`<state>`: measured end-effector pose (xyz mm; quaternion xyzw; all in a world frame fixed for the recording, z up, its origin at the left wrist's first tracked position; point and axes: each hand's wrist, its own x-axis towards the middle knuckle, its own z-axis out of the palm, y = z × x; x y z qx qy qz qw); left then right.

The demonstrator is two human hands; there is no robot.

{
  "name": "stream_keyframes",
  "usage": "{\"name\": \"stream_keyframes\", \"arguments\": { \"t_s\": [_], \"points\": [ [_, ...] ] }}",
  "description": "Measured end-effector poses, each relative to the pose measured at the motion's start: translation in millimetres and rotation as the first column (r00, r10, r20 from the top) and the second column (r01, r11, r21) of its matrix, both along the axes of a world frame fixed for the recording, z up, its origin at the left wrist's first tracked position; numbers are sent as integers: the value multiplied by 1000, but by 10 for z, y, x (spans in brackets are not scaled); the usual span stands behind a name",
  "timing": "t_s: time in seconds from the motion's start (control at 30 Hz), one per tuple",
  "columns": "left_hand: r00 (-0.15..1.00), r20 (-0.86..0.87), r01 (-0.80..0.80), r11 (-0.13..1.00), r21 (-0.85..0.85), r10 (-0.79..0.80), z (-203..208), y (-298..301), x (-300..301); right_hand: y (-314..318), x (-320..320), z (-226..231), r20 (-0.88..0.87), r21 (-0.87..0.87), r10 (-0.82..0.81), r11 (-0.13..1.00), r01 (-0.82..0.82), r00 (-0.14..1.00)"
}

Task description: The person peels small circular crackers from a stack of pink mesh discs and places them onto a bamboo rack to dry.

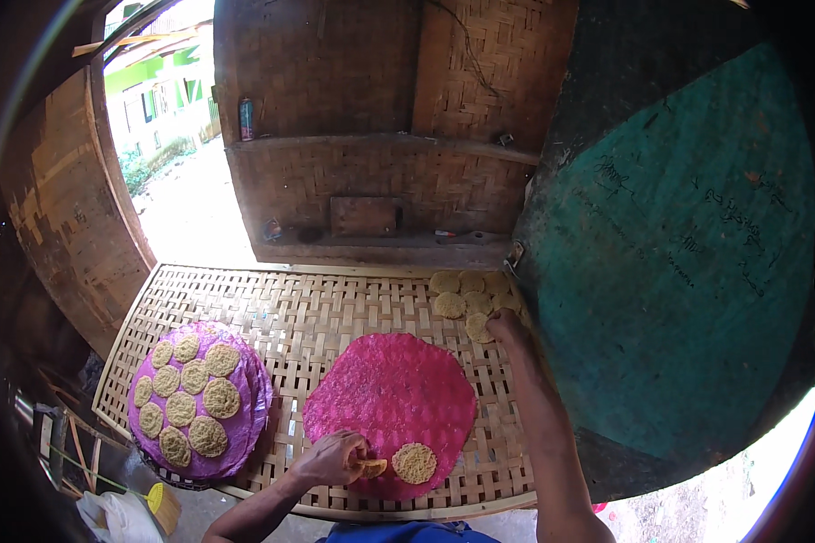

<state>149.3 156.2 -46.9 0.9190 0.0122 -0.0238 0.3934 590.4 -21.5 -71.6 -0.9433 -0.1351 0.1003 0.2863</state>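
Over the lower left part of a round pink sheet, my left hand is closed on a flat, round tan cake, seen nearly edge-on. Another tan cake lies flat on the sheet, just right of it. My right arm reaches to the far right corner of the woven bamboo rack. There my right hand pinches the edge of a pale round cake at the near side of a group of several similar cakes. Its fingertips are partly hidden.
A stack of purple round sheets on the rack's left carries several tan cakes. A green board leans along the right. Woven wall panels stand behind, with a can on the ledge. A yellow broom is at lower left.
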Motion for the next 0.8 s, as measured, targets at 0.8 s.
{"name": "stream_keyframes", "arguments": {
  "t_s": [0.8],
  "points": [
    [910,413,-4,995,97,-37,50,-527,809,59,-1884,15,-562,801,551,549,240,617]
  ]
}}
